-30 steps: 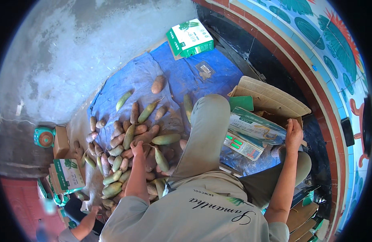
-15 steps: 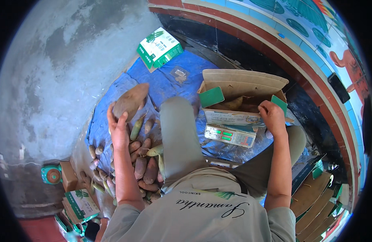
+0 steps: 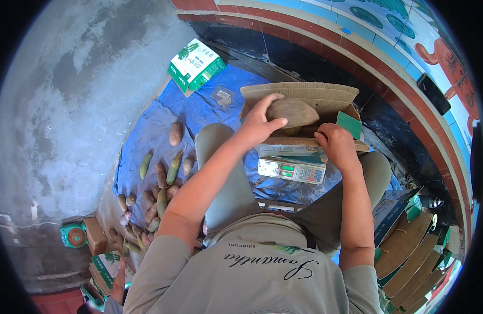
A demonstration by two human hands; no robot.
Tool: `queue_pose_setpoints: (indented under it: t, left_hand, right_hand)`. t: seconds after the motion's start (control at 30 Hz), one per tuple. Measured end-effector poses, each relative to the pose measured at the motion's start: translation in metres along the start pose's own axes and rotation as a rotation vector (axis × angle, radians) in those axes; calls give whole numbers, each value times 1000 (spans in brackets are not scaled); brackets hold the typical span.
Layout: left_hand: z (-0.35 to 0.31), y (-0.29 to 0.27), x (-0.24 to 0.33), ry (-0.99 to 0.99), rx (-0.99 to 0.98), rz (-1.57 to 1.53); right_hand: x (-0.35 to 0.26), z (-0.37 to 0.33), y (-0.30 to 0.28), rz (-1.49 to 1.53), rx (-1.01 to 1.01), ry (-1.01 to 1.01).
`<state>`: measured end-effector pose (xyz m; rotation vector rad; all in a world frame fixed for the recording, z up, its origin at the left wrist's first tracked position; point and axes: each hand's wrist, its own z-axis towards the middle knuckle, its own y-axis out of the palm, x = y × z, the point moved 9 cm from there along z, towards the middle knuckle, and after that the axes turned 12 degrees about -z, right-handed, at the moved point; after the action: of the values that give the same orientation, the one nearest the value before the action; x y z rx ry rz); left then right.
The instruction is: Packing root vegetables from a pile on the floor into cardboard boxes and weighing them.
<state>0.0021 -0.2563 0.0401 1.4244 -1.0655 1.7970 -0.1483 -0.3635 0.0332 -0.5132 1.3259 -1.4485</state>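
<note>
"Many root vegetables (image 3: 163,201) lie on that blue sheet (image 3: 157,112). What is the room like?"

"Grey, patchy concrete (image 3: 95,104) on the left. On the right a curving wall: dark tiles (image 3: 236,39) low down, a brick-red band (image 3: 314,34), then painted tiles (image 3: 393,49). A printed box (image 3: 197,64) sits at the sheet's far edge."

"And the brown vegetable (image 3: 295,112) in hand?"

"Over the mouth of the open carton (image 3: 299,92); I can't tell if it touches anything inside. Its long axis runs crosswise, roughly along the carton's near wall, with the tapered end pointing right and slightly toward the person."

"How is the grip?"

"The left hand (image 3: 262,121) clasps the blunt left end, thumb on the near side, fingers on the far side. The right hand (image 3: 336,145) has bent fingers at the carton's near rim; whether they pinch the cardboard, I can't tell."

"Nearby?"

"A scale (image 3: 292,170) with green-lit displays, just before the carton."
</note>
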Motion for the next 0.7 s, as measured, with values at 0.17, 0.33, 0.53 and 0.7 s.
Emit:
queue_pose_setpoints:
  t: [0.17, 0.33, 0.53, 0.7]
  left_hand:
    - [-7, -17, -5, -3, 131, -87]
    - [-57, -119, 4, 138, 551, -54]
    - [-176, -240, -74, 33, 930, 184]
    - [-295, -261, -208, -566, 878, 327]
  right_hand:
    - [1, -2, -1, 13, 16, 0]
    - [1, -1, 3, -27, 13, 3]
    - [-5, 3, 6, 5, 9, 21]
    - [-8, 4, 7, 25, 16, 20]
